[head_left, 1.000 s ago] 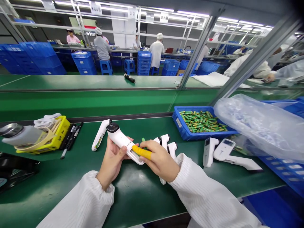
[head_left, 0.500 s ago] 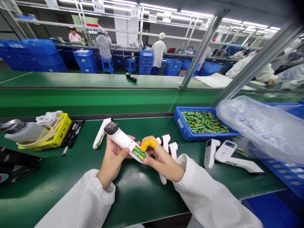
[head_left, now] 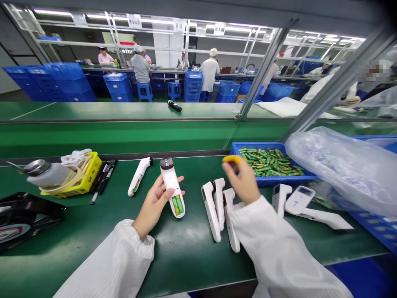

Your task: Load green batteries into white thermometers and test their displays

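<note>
My left hand (head_left: 155,198) is closed around a white handheld infrared thermometer (head_left: 170,179). The thermometer's black sensor end points away from me. Its battery compartment faces up without a cover, and green batteries (head_left: 178,205) lie inside. My right hand (head_left: 243,180) is lifted at the near-left corner of a blue bin (head_left: 276,181) full of green-and-gold batteries (head_left: 269,162). A yellow finger cot (head_left: 233,159) covers one of its fingers. That finger and the thumb are curved with a gap between them, and I see nothing held; the other fingers are mostly hidden.
Several white thermometers (head_left: 211,211) lie beside my right forearm. Another thermometer (head_left: 139,176) with batteries showing rests at left, near black markers (head_left: 104,179) and a yellow basket (head_left: 89,178). At right are more thermometers (head_left: 299,200) and a plastic bag (head_left: 338,165). People work beyond the bench.
My right hand has left the thermometer's battery compartment and moved right and up to the battery bin. My left hand keeps the thermometer, now turned more upright in view.
</note>
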Demonstrator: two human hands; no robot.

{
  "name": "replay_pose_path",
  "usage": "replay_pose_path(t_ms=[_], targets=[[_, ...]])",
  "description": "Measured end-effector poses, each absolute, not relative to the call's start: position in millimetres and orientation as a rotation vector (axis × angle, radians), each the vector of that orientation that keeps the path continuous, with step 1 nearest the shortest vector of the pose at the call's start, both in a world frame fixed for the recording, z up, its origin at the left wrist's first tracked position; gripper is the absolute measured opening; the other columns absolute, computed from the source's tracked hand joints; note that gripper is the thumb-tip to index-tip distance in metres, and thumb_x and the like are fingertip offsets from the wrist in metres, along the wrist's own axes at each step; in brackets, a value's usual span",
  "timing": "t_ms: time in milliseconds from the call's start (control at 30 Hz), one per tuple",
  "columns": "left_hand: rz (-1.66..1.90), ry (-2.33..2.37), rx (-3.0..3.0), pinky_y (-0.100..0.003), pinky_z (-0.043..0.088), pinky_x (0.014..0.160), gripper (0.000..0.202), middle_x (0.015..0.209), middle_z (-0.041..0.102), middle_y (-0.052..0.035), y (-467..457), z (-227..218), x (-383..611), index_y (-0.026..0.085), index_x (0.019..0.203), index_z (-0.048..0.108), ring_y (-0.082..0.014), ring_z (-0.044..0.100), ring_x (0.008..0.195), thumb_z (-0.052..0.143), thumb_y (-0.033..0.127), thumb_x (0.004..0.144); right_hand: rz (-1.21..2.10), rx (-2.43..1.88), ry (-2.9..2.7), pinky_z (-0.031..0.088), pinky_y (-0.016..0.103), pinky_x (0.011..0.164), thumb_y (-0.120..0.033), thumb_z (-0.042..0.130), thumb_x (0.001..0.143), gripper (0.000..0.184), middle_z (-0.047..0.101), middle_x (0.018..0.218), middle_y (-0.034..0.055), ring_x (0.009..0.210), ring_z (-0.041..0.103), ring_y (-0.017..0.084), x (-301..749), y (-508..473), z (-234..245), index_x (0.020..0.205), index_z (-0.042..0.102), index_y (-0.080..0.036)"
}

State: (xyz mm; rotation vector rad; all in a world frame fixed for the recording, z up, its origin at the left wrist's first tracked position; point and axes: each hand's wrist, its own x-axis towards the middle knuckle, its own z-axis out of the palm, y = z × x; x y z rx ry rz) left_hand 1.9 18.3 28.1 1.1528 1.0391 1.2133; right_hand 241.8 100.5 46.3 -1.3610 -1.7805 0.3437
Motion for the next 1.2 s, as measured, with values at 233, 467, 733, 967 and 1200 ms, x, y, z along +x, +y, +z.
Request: replay_pose_path(t_ms=[233, 467, 733, 967, 1200], targets=[[1.139, 1.344, 1.299, -0.034, 0.043, 0.091, 0.066, 0.13, 0.056, -0.0072, 24, 21, -8, 0.026, 0.147, 0.014, -0.0182, 0.059, 0.093, 0.043, 0.031, 0.089, 0.032, -2.203, -1.668, 0.045, 0.044, 0.078, -0.031, 0.057, 0.079, 0.035, 0.065, 0.1, 0.019, 0.095, 0.059, 0.035, 320, 149, 46, 0.106, 0.064, -0.011], [1.038, 1.885, 1.544, -0.053, 0.041, 0.087, 0.06, 0.104, 0.06, -0.0176, 42, -1, -31, 0.012, 0.143, 0.031, -0.0345, 0.057, 0.096, 0.04, 0.025, 0.086, 0.235, -2.175, -1.969, 0.041, 0.027, 0.064, -0.026, 0.058, 0.08, 0.028, 0.069, 0.09, 0.01, 0.078, 0.063, 0.023, 322, 158, 47, 0.104, 0.065, -0.015], [1.065, 1.626, 2.078, -0.046, 0.03, 0.107, 0.045, 0.135, 0.045, -0.0107, 23, 9, 13, 0.026, 0.136, 0.044, -0.0294, 0.04, 0.126, 0.041, 0.029, 0.091, 0.287, -2.159, -1.998, 0.044, 0.028, 0.07, -0.02, 0.055, 0.085, 0.013, 0.067, 0.086, 0.0048, 0.077, 0.061, 0.017, 326, 154, 48, 0.093, 0.063, -0.014], [0.48, 1.107, 2.274, -0.054, 0.039, 0.1, 0.041, 0.146, 0.027, -0.0064, 0, 1, 47, 0.042, 0.132, 0.043, -0.0336, 0.036, 0.128, 0.044, 0.042, 0.091, 0.385, -2.091, -1.999, 0.047, 0.032, 0.074, -0.029, 0.059, 0.087, 0.018, 0.062, 0.088, 0.0038, 0.076, 0.058, 0.014, 329, 153, 47, 0.092, 0.06, -0.013], [0.635, 1.343, 1.985, -0.039, 0.051, 0.072, 0.022, 0.132, 0.041, -0.0082, 7, 8, 38, 0.029, 0.1, 0.054, -0.0255, 0.059, 0.09, 0.042, 0.044, 0.09, 0.496, -1.904, -1.83, 0.043, 0.026, 0.065, -0.013, 0.06, 0.081, 0.006, 0.055, 0.072, -0.0028, 0.065, 0.052, 0.011, 335, 155, 42, 0.082, 0.055, -0.014]])
